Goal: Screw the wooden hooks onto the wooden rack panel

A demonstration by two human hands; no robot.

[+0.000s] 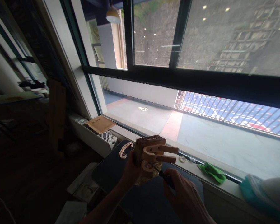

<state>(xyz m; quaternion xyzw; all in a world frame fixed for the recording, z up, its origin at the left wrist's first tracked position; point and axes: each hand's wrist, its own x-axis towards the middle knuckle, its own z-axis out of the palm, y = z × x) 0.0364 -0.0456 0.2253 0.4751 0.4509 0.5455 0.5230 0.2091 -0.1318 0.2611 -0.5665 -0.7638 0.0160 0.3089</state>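
My left hand point(130, 170) grips a wooden assembly point(151, 152) made of a block with slotted top and two hooked arms sticking out to the right. It is held up over a dark table point(112, 174) in front of a window. My right hand point(182, 193) is closed around a small dark-handled tool point(166, 178) whose thin tip points up into the lower part of the wooden assembly. Loose curved wooden pieces point(125, 150) lie on the table's far left corner.
A window sill point(214, 183) runs along the table, with a green cloth point(212, 172), a small ring point(182, 159) and teal fabric point(259, 193) on it. A wooden board point(100, 123) rests on a white heater point(93, 137) at the left. Papers point(84, 186) lie on the floor.
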